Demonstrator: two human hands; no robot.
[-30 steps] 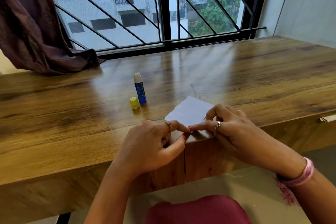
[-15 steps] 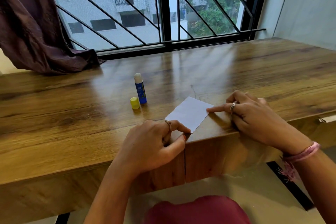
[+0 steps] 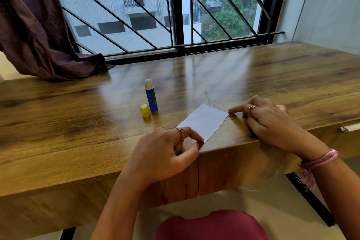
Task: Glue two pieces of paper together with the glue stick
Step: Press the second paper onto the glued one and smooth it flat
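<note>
A white sheet of paper (image 3: pixel 204 121) lies flat near the front edge of the wooden desk (image 3: pixel 78 122); whether it is one piece or two stacked, I cannot tell. My left hand (image 3: pixel 165 154) presses its index fingertip on the paper's near corner, with the thumb beside it at the desk edge. The index fingertip of my right hand (image 3: pixel 272 122) touches the paper's right corner, its other fingers curled. The blue glue stick (image 3: pixel 151 95) stands uncapped behind and left of the paper, with its yellow cap (image 3: pixel 145 110) beside it.
A barred window (image 3: pixel 175 15) runs along the back of the desk. A dark purple curtain (image 3: pixel 35 31) drapes onto the back left corner. A wall closes off the right side. A drawer handle (image 3: pixel 348 128) shows at the desk's front right.
My right index finger slid from the paper's near corner, beside the left hand, along the edge to the right corner. The left hand has stayed in place.
</note>
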